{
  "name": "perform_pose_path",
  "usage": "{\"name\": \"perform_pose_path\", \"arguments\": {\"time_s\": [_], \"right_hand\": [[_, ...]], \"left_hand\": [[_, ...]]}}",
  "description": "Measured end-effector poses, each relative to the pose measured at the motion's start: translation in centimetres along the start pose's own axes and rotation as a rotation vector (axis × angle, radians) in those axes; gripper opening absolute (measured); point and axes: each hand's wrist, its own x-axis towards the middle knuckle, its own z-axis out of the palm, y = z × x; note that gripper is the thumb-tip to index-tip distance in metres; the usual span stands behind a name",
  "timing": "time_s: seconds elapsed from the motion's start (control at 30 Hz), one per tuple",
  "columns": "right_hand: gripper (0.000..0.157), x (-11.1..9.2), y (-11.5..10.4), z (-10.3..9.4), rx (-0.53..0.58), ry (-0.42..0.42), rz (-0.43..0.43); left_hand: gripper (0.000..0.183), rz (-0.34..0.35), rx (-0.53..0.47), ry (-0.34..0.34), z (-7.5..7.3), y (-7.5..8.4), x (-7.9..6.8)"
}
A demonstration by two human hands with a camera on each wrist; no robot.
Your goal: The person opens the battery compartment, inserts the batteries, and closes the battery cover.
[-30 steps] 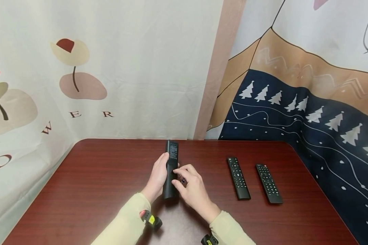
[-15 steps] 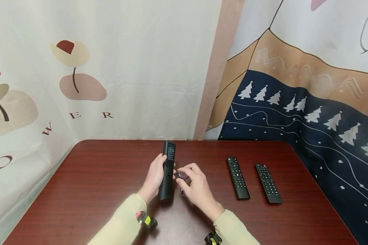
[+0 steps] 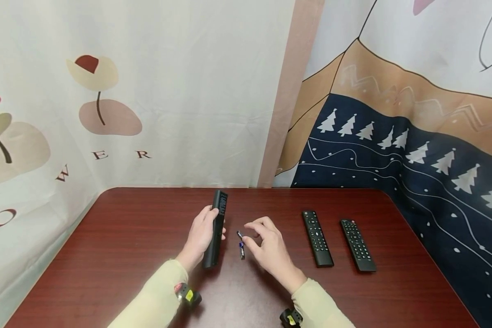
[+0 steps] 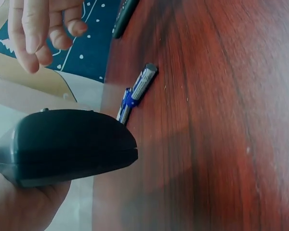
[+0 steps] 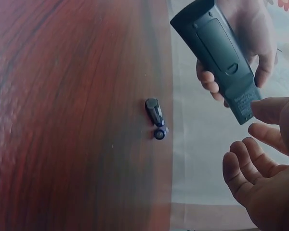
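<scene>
My left hand (image 3: pixel 197 236) grips a black remote control (image 3: pixel 215 234) above the middle of the table, its long edge turned partly toward the head camera. The right wrist view shows the back of this remote, with its battery cover (image 5: pixel 218 45) in place and a printed label near one end. Two blue and silver batteries lie on the table to the right of the remote: one battery (image 4: pixel 145 83) nearer me, the other battery (image 4: pixel 124 109) just beyond it. Close beside them is my right hand (image 3: pixel 268 243), fingers loosely bent, nothing between thumb and fingertips.
Two more black remotes lie button side up on the right of the red-brown table (image 3: pixel 147 218): a nearer-centre remote (image 3: pixel 317 239) and an outer remote (image 3: pixel 358 246). A printed curtain (image 3: pixel 188 91) hangs behind the table's far edge.
My left hand has moved left with the remote and turned it more onto its edge. My right hand has drawn back to the right, leaving the batteries on the table in view.
</scene>
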Motion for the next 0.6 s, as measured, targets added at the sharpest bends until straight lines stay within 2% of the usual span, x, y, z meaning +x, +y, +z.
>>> {"name": "perform_pose_path", "arguments": {"time_s": [0.47, 0.6], "right_hand": [[0.026, -0.2, 1.1, -1.4, -0.043, 0.019, 0.006], [0.025, -0.2, 1.4, -1.8, -0.029, 0.020, 0.019]], "left_hand": [[0.041, 0.085, 0.182, 0.026, -1.8, -0.3, 0.1], [0.042, 0.095, 0.261, 0.041, -2.4, -0.6, 0.2]]}}
